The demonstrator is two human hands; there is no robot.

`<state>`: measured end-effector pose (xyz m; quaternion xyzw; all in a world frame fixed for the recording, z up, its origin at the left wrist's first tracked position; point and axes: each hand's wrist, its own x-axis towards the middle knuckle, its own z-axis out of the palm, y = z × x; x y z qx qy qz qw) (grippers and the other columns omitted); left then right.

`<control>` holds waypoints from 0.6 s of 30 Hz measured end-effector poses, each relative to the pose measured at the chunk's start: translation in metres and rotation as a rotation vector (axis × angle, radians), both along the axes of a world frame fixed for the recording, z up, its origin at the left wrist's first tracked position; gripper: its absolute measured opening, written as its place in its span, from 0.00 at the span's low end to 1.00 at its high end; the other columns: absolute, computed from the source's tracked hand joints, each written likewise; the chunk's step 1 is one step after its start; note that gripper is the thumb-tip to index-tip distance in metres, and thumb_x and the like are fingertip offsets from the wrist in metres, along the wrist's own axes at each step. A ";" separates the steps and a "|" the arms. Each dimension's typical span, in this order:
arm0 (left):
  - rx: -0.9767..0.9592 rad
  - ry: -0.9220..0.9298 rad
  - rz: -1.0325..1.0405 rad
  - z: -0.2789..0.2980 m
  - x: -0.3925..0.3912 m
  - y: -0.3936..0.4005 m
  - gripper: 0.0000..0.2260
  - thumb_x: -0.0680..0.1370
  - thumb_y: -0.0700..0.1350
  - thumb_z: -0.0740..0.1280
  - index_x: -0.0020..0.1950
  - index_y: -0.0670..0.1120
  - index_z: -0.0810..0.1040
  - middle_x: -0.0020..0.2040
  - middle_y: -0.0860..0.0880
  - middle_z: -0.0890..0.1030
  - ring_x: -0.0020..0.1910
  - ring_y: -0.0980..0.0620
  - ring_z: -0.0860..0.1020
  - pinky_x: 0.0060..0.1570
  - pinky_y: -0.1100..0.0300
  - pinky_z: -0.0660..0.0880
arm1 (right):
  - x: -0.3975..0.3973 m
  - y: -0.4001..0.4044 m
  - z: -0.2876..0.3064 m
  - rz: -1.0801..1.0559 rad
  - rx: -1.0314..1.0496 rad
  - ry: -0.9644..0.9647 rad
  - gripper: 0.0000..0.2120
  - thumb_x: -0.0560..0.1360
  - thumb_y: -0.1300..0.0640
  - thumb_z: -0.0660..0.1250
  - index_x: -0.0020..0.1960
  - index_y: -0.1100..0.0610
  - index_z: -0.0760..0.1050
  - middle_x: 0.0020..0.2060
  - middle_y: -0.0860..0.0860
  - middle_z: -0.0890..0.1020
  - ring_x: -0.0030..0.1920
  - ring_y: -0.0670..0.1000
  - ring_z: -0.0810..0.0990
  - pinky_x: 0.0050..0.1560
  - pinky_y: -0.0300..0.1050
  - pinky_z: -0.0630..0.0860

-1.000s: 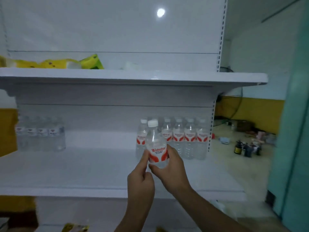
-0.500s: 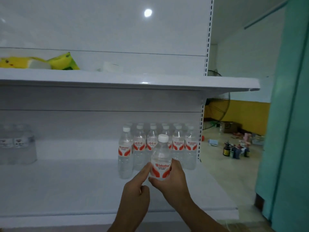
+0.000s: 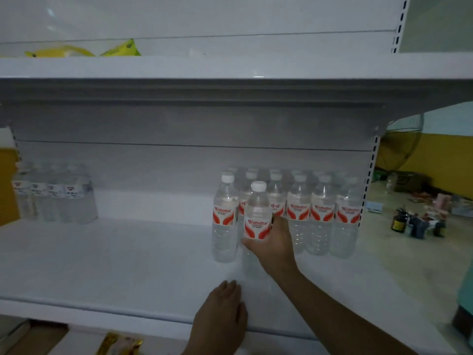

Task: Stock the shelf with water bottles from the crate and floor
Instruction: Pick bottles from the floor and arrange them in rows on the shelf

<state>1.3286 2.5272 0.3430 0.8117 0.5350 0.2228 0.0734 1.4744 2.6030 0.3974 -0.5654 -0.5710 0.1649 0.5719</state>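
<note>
Clear plastic, ribbed low down and capped in white, makes up the water bottle that the right hand grips around its red-and-white label. It stands upright at the front of a group of matching stocked bottles on the right side of the white shelf; whether its base has reached the shelf cannot be told, as the hand hides the lower part. The left hand is apart from the bottle, fingers straight and relaxed, over the shelf's front edge, holding nothing.

One risk from here, as a judgement: the bottle is tall and narrow, and the painted metal shelf looks smooth, so letting go before it sits flat could tip it into the neighbour on its left or off the front edge. Pushing it back too hard could knock over the tightly packed rows behind.

A second, paler cluster of bottles stands at the far left of the shelf. Yellow packets lie on the upper shelf.
</note>
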 end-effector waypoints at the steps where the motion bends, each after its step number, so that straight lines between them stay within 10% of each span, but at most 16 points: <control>1: -0.016 -0.013 -0.013 0.000 0.000 0.001 0.25 0.71 0.53 0.51 0.59 0.49 0.82 0.61 0.56 0.79 0.59 0.55 0.79 0.55 0.65 0.74 | 0.000 0.008 0.000 -0.002 0.006 -0.001 0.34 0.61 0.55 0.82 0.62 0.50 0.69 0.53 0.46 0.76 0.54 0.48 0.80 0.56 0.49 0.81; 4: 0.028 0.044 0.001 -0.010 0.000 0.007 0.20 0.66 0.54 0.56 0.46 0.51 0.86 0.47 0.57 0.84 0.46 0.58 0.83 0.40 0.67 0.78 | 0.001 0.027 0.002 -0.010 0.010 -0.015 0.31 0.63 0.57 0.81 0.59 0.51 0.69 0.51 0.44 0.75 0.54 0.49 0.80 0.56 0.49 0.80; 12: -0.011 0.069 0.009 -0.006 0.000 0.002 0.21 0.68 0.53 0.56 0.48 0.50 0.85 0.49 0.57 0.84 0.48 0.57 0.83 0.42 0.67 0.78 | -0.001 0.050 -0.008 -0.031 0.034 -0.012 0.32 0.61 0.53 0.82 0.60 0.50 0.70 0.53 0.47 0.78 0.53 0.48 0.81 0.54 0.49 0.81; 18: 0.033 0.038 0.009 -0.002 0.003 0.000 0.32 0.73 0.55 0.42 0.75 0.50 0.64 0.75 0.56 0.63 0.75 0.56 0.59 0.70 0.65 0.56 | -0.008 0.055 -0.009 -0.039 0.022 -0.023 0.34 0.61 0.52 0.82 0.61 0.53 0.70 0.54 0.49 0.77 0.53 0.49 0.80 0.53 0.44 0.80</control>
